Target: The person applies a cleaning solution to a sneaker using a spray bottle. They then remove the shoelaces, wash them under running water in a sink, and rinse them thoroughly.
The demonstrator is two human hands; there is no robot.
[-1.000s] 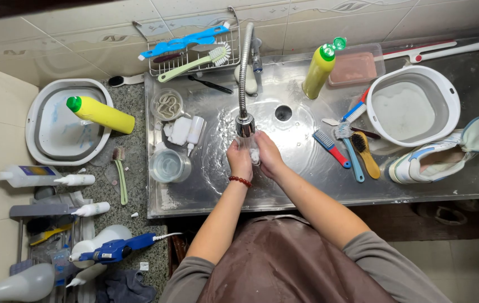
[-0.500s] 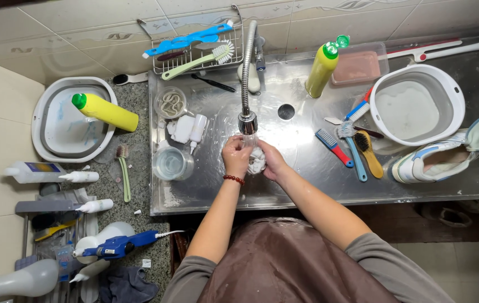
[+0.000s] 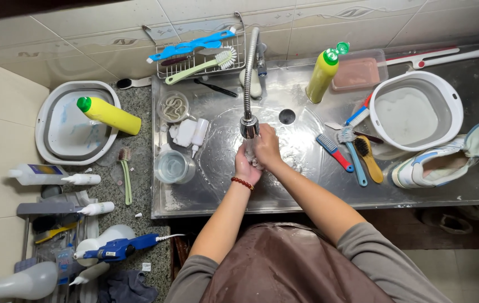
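Both my hands meet under the faucet head (image 3: 249, 127) over the steel sink (image 3: 307, 188). My left hand (image 3: 245, 169), with a red bead bracelet at the wrist, cups a small white soapy thing (image 3: 252, 161) from below. My right hand (image 3: 267, 147) closes over it from the right. What the white thing is cannot be made out. Foam lies on the sink floor around the drain (image 3: 286, 116).
At the right of the sink are a white sneaker (image 3: 441, 165), a white basin (image 3: 416, 112), several brushes (image 3: 357, 154) and a yellow bottle (image 3: 322, 76). At the left are a glass cup (image 3: 173, 167), a wire rack (image 3: 200, 53) and a second yellow bottle (image 3: 110, 115) lying in a basin.
My hands stay pressed together under the faucet, shifting slightly against each other around the white thing. Nothing else on the sink has moved.
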